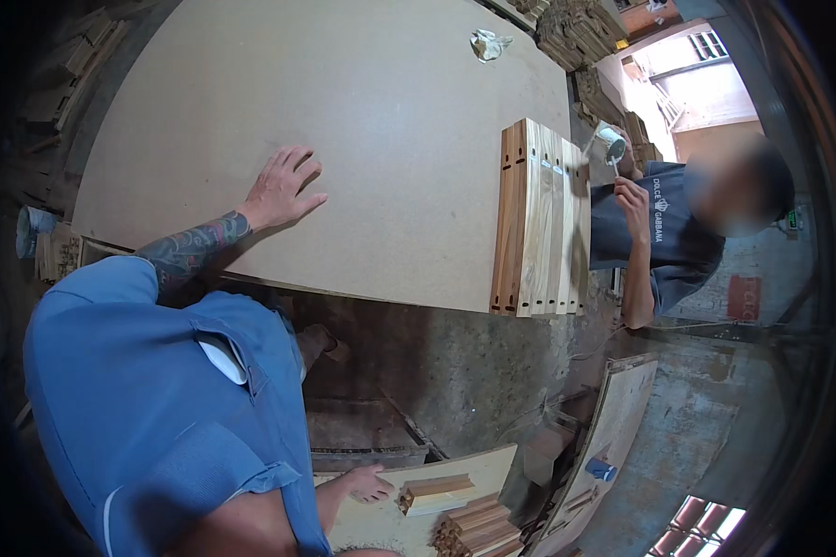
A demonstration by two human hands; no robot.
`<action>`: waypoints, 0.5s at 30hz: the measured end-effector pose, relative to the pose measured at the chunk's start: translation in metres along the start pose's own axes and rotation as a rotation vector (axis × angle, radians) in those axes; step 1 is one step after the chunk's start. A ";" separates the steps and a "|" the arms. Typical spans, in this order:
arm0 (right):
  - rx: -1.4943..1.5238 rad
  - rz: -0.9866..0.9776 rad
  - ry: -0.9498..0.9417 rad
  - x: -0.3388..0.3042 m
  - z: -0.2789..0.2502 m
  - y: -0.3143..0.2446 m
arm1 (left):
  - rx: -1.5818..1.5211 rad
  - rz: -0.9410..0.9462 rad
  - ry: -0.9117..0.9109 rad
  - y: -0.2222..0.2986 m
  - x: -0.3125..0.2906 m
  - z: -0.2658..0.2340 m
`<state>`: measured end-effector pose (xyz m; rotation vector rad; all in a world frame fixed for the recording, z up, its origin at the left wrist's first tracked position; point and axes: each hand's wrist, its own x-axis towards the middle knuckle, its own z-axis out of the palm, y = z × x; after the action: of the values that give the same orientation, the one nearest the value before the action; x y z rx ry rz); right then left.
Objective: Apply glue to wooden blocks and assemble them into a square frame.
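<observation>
My left hand lies palm down on a large pale board, fingers spread and holding nothing. The tattooed forearm comes from my blue sleeve. Lower in view, my right hand rests at the edge of a lower light board, its fingers stretched out beside a short bundle of wood strips. A larger stack of wood strips lies nearby. At the right end of the large board stands a row of slotted wooden pieces, pressed side by side, out of reach of both hands.
Across the board, a co-worker holds a white cup and a thin stick-like tool over the slotted pieces. A crumpled wrapper lies on the far board. A blue container sits on another board. Stacked wood stands behind.
</observation>
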<state>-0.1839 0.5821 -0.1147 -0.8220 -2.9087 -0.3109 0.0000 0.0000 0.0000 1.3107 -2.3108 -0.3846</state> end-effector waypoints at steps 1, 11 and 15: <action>-0.002 -0.001 0.028 0.000 0.001 0.001 | -0.001 0.009 0.007 0.000 0.000 -0.001; -0.003 0.007 0.023 0.001 -0.002 -0.003 | -0.001 0.019 0.025 0.003 0.000 -0.002; -0.005 0.010 0.011 -0.001 -0.006 -0.004 | 0.000 0.027 0.034 0.002 0.000 -0.001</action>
<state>-0.1854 0.5770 -0.1093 -0.8333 -2.8938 -0.3213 -0.0013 0.0009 0.0017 1.2751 -2.2983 -0.3509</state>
